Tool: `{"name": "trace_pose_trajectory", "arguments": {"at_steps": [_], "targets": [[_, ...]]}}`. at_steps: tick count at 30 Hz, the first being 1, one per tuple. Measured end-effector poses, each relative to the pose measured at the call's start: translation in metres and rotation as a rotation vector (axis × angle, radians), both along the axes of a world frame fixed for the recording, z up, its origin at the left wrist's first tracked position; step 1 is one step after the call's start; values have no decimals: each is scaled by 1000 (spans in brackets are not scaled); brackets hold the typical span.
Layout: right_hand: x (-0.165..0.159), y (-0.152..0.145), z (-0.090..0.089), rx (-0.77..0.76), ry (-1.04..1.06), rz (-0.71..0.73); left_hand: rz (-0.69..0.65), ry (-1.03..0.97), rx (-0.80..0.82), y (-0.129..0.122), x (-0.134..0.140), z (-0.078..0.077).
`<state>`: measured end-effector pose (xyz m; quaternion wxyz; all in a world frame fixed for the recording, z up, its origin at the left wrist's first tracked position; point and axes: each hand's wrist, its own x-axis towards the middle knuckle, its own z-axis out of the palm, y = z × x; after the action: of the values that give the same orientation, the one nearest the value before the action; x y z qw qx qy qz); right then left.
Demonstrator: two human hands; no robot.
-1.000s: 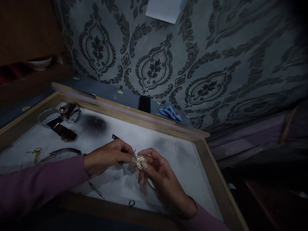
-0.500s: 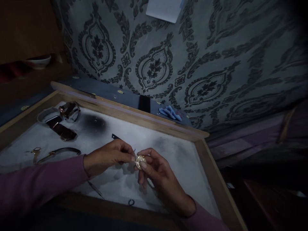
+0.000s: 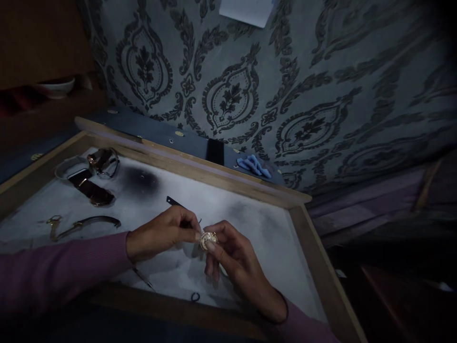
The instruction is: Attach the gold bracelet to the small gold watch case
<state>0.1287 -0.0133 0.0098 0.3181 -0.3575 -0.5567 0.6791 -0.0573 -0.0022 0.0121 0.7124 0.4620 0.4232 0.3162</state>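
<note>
**While both hands meet over the tray: small gold watch part pinched at centre**

While the wooden-framed tray [image 3: 314,267] with its pale lining bears the work, watch straps [image 3: 91,190] lie at its far left, well apart. The right hand [image 3: 235,262] pinches a small round gold watch piece [image 3: 207,239] above the lining, presumably to steady it. The left hand [image 3: 160,233] is closed on a thin dark tool [image 3: 174,202], its tip hidden behind the fingers. Dim light obscures detail.

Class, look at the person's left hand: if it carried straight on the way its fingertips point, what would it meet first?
The left hand points right, at the small round gold piece pinched in the right hand. Its fingertips already seem to reach that piece, so it comes first, then the right thumb; depth is hard to judge.
</note>
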Motion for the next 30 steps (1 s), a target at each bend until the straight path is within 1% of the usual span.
{"name": "trace_pose_trajectory", "arguments": {"at_steps": [5,13,18,22,25,30], "targets": [[1,1,-2,-13,-4,33,-17,3,-23,-1,0,-2],[5,-2,-7,122,-111,23,-47,-14,-38,0,-1,-6],[5,-4,-4,92,-111,9,-39,-59,-85,-1,-1,-10],[4,-3,-2,56,-96,-2,-11,-80,-137,-3,1,-8],[2,-1,-3,29,-62,-7,2,-70,-88,-4,3,-6],[1,2,-4,-30,-14,-20,0,-32,82,-5,6,-8]]}}
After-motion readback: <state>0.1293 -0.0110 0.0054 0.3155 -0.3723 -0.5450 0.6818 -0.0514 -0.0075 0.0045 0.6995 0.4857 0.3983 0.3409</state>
